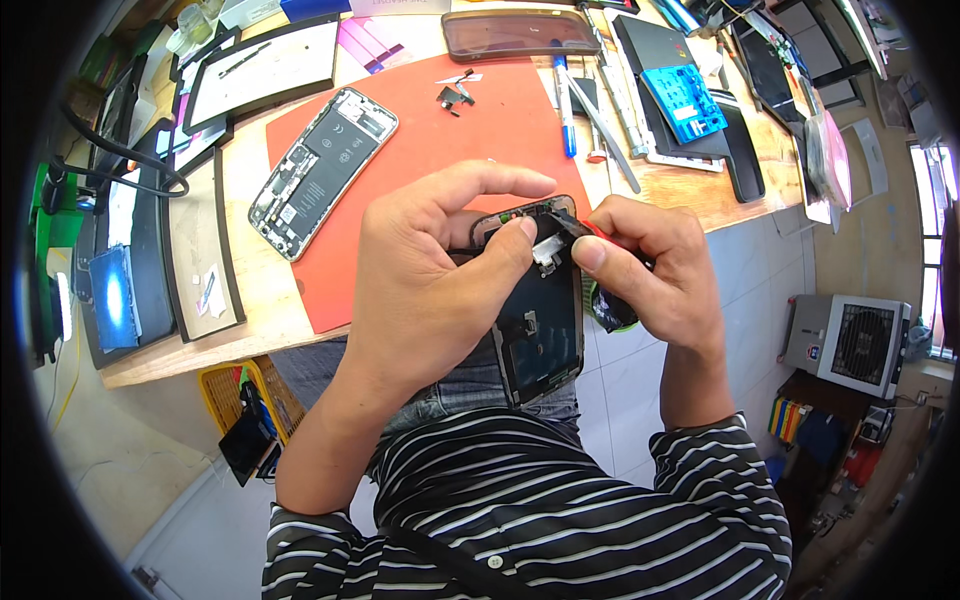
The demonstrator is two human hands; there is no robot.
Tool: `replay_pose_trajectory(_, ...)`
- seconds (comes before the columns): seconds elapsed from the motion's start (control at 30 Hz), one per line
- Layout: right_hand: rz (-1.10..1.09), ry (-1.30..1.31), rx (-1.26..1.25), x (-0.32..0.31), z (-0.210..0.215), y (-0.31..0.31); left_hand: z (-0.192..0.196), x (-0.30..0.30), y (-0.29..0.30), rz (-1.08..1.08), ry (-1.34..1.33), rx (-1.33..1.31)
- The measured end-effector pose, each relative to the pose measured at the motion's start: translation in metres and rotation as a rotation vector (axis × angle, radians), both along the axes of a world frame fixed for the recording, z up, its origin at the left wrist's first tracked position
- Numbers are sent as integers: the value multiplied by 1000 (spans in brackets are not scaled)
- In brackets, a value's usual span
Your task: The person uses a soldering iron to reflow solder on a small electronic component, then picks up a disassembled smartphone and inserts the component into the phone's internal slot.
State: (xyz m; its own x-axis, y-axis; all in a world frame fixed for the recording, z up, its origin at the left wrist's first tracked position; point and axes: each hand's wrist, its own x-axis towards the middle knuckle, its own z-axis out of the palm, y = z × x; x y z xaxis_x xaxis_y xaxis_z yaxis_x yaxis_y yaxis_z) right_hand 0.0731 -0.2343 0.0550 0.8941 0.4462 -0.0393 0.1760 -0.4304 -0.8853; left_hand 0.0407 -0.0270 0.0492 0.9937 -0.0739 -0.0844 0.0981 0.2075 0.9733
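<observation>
My left hand [440, 260] is closed on a phone screen assembly [545, 335], thumb and fingers pinching its top end, and it is held tilted over my lap with its dark inner side up. In my right hand [650, 260] is a small red-handled tool [598, 232]. Its dark pointed tip reaches the top end of the screen, beside a silvery metal piece [547, 250]. Whether the tip grips anything I cannot make out. An opened phone body [325, 170], its black battery exposed, lies on the orange mat [420, 130] beyond my left hand.
Small black phone parts [457, 95] lie on the mat. To the right are a blue-and-white pen [567, 110], metal tools and a blue fixture [684, 103]. A brown phone case [520, 35] sits at the back, a white-lined tray [262, 72] back left. A yellow basket [222, 392] stands below the table.
</observation>
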Motion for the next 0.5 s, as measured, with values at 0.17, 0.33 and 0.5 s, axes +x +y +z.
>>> replay_pose_trajectory(0.17,17,-18,-11,0,5,-4,4,0,0,6,29,-9)
replay_pose_trajectory(0.33,-3,-1,-26,-2,7,-5,5,-1,-1,16,14,5)
replay_pose_trajectory(0.5,-13,-12,-24,-1,4,-4,3,-3,-3,4,-18,77)
